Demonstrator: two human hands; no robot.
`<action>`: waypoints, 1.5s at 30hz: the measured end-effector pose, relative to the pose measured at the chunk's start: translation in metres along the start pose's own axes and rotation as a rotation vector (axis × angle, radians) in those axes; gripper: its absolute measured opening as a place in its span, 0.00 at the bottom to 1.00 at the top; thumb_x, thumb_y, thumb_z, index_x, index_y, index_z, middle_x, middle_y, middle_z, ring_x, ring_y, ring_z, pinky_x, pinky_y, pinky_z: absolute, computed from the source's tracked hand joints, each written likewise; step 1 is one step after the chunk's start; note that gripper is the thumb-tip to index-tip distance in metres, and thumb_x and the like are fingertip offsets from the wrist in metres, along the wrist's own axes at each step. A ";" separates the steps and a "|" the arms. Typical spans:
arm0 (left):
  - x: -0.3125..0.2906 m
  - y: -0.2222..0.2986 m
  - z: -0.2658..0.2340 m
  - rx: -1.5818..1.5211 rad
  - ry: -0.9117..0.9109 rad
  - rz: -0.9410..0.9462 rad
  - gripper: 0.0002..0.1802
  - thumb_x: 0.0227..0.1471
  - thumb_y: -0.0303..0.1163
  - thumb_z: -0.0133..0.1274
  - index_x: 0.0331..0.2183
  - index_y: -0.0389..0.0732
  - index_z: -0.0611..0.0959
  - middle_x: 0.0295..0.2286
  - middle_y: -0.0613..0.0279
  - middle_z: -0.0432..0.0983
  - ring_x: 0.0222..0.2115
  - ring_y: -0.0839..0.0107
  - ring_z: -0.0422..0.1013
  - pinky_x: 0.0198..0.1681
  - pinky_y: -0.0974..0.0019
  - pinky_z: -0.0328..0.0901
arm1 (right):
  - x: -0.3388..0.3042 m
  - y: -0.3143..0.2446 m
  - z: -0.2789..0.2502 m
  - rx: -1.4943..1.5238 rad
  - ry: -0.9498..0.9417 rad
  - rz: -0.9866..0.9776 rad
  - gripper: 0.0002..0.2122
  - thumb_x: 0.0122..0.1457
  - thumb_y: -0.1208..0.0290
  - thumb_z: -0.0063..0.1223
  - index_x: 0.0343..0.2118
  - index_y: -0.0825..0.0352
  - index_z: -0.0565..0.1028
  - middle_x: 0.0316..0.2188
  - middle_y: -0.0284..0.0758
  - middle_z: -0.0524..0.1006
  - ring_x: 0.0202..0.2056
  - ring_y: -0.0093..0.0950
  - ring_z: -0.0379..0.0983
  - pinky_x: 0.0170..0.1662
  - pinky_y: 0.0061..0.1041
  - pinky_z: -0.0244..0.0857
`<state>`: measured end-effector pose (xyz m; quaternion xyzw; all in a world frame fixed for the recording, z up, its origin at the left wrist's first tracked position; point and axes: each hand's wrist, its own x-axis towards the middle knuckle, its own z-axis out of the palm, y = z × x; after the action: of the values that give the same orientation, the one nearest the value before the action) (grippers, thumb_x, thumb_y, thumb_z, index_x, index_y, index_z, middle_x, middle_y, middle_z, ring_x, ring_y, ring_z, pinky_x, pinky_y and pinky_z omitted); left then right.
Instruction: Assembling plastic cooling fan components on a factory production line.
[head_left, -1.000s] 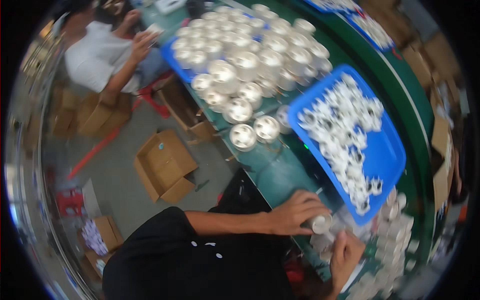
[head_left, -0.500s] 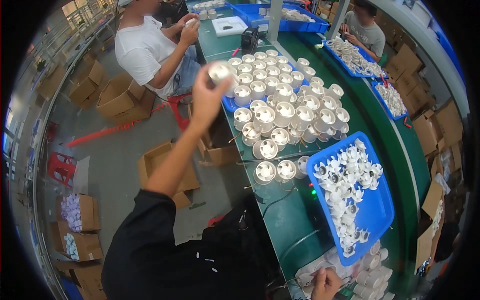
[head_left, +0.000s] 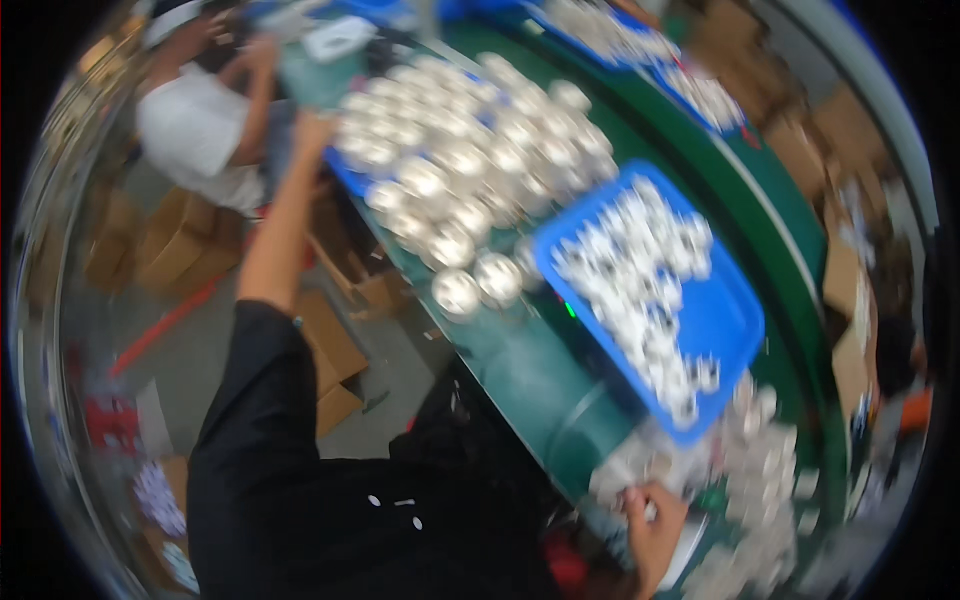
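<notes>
My left hand is stretched far out to the back left, beside the outer edge of a crowd of round white fan units. Motion smears its fingers, and whether a fan unit is in them cannot be made out. My right hand is low at the front right with its fingers curled together. Something small and pale shows at the fingertips, too blurred to name. It is next to a clear plastic bag and pale cylindrical housings. Between the hands, a blue tray holds loose white fan impellers.
A co-worker in a white shirt sits at the table's far left. Cardboard boxes stand on the floor left of the green table. More blue trays of white parts lie beyond the green belt.
My left hand has moved left and away from the fan unit's earlier raised spot, down to the edge of the group. The view has shifted and blurred. My right hand stays low at the right.
</notes>
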<state>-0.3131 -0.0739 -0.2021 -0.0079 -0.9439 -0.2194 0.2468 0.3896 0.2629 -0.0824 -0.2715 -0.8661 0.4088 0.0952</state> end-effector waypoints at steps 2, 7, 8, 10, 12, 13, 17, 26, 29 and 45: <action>0.012 -0.036 -0.053 0.022 0.155 0.289 0.29 0.53 0.43 0.56 0.51 0.33 0.76 0.49 0.43 0.74 0.49 0.46 0.71 0.55 0.51 0.64 | 0.000 -0.005 -0.012 0.027 -0.004 0.037 0.03 0.55 0.79 0.57 0.27 0.72 0.78 0.19 0.38 0.74 0.21 0.26 0.69 0.26 0.24 0.61; -0.217 0.150 -0.150 -0.817 -0.322 0.262 0.14 0.63 0.33 0.50 0.45 0.34 0.79 0.37 0.59 0.80 0.35 0.76 0.73 0.40 0.72 0.67 | -0.034 0.028 -0.023 0.102 0.289 0.383 0.05 0.57 0.77 0.57 0.28 0.73 0.77 0.19 0.33 0.74 0.22 0.20 0.67 0.28 0.20 0.61; -0.259 0.170 -0.172 -0.808 -0.408 0.368 0.13 0.62 0.34 0.49 0.41 0.35 0.79 0.33 0.59 0.79 0.30 0.75 0.71 0.36 0.71 0.66 | -0.041 0.033 -0.021 0.159 0.341 0.460 0.05 0.58 0.77 0.57 0.29 0.73 0.77 0.20 0.31 0.74 0.22 0.19 0.67 0.27 0.19 0.61; -0.329 0.204 -0.207 -0.998 -0.612 0.384 0.12 0.59 0.34 0.49 0.36 0.35 0.80 0.30 0.56 0.78 0.29 0.71 0.73 0.35 0.69 0.67 | -0.048 0.038 -0.010 0.215 0.449 0.519 0.05 0.59 0.76 0.58 0.34 0.72 0.76 0.20 0.27 0.72 0.22 0.15 0.64 0.26 0.17 0.59; -0.397 0.247 -0.213 -1.167 -0.950 0.254 0.08 0.56 0.27 0.51 0.37 0.35 0.81 0.30 0.58 0.79 0.29 0.71 0.73 0.34 0.68 0.67 | -0.050 0.030 0.003 0.108 0.547 0.597 0.08 0.58 0.75 0.60 0.37 0.71 0.74 0.19 0.29 0.71 0.21 0.16 0.64 0.25 0.18 0.59; -0.425 0.270 -0.220 -1.093 -1.161 0.243 0.10 0.52 0.23 0.55 0.39 0.36 0.81 0.32 0.59 0.80 0.32 0.68 0.74 0.37 0.66 0.68 | -0.055 0.028 0.007 0.004 0.523 0.608 0.12 0.57 0.73 0.63 0.40 0.70 0.73 0.22 0.34 0.72 0.20 0.18 0.64 0.24 0.20 0.60; -0.494 0.295 -0.211 -0.811 -1.308 1.018 0.35 0.44 0.32 0.67 0.53 0.34 0.73 0.49 0.50 0.70 0.51 0.50 0.65 0.55 0.54 0.61 | -0.052 0.022 0.027 -0.171 0.425 0.507 0.21 0.58 0.69 0.61 0.51 0.73 0.69 0.38 0.50 0.77 0.33 0.46 0.78 0.34 0.38 0.72; -0.489 0.289 -0.189 -0.803 -1.077 1.009 0.41 0.29 0.24 0.71 0.50 0.39 0.73 0.50 0.57 0.73 0.55 0.53 0.63 0.58 0.53 0.56 | -0.029 0.002 0.024 -0.002 0.291 0.534 0.16 0.58 0.67 0.61 0.45 0.66 0.70 0.25 0.42 0.79 0.28 0.38 0.80 0.30 0.33 0.71; -0.488 0.277 -0.168 -1.071 -0.981 0.900 0.39 0.32 0.22 0.72 0.48 0.41 0.70 0.50 0.49 0.71 0.57 0.53 0.64 0.59 0.53 0.61 | -0.027 0.009 0.000 0.043 0.480 0.426 0.10 0.57 0.72 0.61 0.39 0.69 0.75 0.21 0.37 0.76 0.21 0.27 0.73 0.25 0.25 0.65; -0.484 0.266 -0.152 -1.067 -0.923 0.683 0.41 0.32 0.23 0.69 0.52 0.36 0.75 0.53 0.54 0.73 0.58 0.54 0.62 0.60 0.56 0.59 | 0.257 0.034 -0.047 -0.094 0.248 0.018 0.11 0.60 0.67 0.56 0.32 0.73 0.79 0.24 0.41 0.79 0.23 0.30 0.77 0.30 0.30 0.71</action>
<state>0.2150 0.1480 -0.2019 -0.5059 -0.6633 -0.5296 -0.1538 0.2070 0.4519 -0.0924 -0.3320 -0.8634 0.3317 0.1851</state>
